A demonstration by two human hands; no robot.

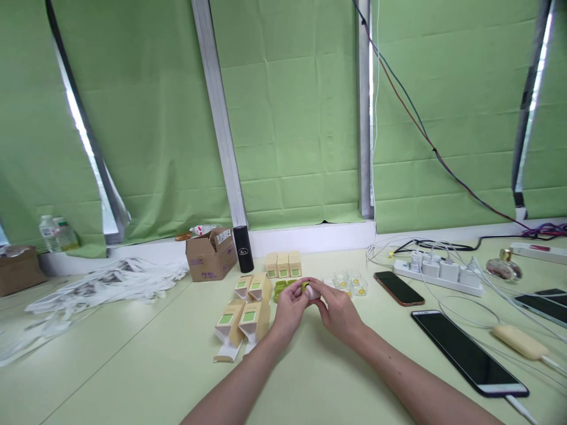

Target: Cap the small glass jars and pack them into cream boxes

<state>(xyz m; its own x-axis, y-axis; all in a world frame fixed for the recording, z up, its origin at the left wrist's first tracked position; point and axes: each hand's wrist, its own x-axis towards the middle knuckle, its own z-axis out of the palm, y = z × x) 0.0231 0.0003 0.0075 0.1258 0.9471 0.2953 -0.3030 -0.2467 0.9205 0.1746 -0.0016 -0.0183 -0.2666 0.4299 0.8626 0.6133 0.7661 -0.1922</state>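
Over the table, my left hand point(290, 307) and my right hand point(339, 307) meet with closed fingers on a small white and green piece point(312, 292). Its green end is on the left hand's side, and the fingers cover much of it. Behind my left hand are small green pieces point(280, 288), partly hidden. Clear plastic cups with yellow centres point(354, 284) lie just beyond my right hand. To the left of my hands are several small tan cartons point(229, 321) with green labels, their near flaps open. Farther back, three upright tan boxes point(283, 265) stand in a row.
A cardboard box point(211, 255) and a black cylinder point(243, 249) stand at the back. White strips point(110, 286) are heaped on the left. On the right are phones point(469, 351), a power strip point(438, 276) with chargers and cables, and a perfume bottle point(504, 267).
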